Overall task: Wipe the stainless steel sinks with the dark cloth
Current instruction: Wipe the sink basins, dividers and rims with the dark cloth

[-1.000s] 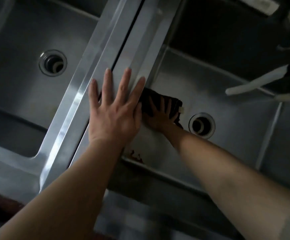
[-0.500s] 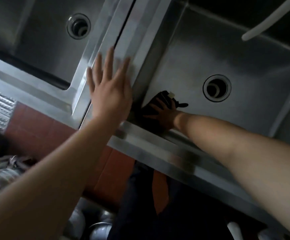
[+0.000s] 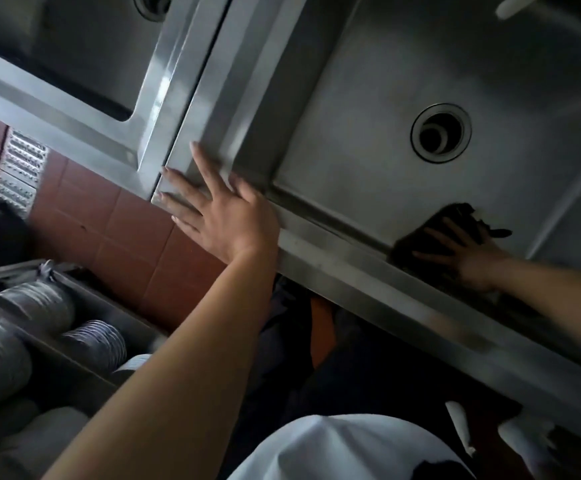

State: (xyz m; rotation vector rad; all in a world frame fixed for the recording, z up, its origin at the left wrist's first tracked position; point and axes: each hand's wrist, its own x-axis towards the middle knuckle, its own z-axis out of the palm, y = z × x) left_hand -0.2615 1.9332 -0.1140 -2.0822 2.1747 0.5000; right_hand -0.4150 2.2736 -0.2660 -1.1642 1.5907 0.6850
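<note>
Flat-fingered, the right hand (image 3: pixel 469 258) presses the dark crumpled cloth (image 3: pixel 445 233) against the floor of the right stainless steel sink basin (image 3: pixel 368 109), at its near edge where the floor meets the front wall; the fingers lie spread on top of the cloth, not curled round it. On the near-left corner of that basin's rim, the left hand (image 3: pixel 223 216) rests with straight, splayed fingers and holds nothing, seemingly as a brace. A round steel drain (image 3: pixel 441 133) sits farther in, well apart from the cloth. Beyond a narrow seam to the left lies the second stainless steel sink basin (image 3: pixel 74 57), untouched by either hand. To wipe well here, I would keep the palm weight even so the cloth stays flat, run it along the near seam where grime tends to collect, then work in overlapping strokes toward the drain, and refold if it bunches. Stacked ridged bowls (image 3: pixel 39 327) sit in a tray at lower left
</note>
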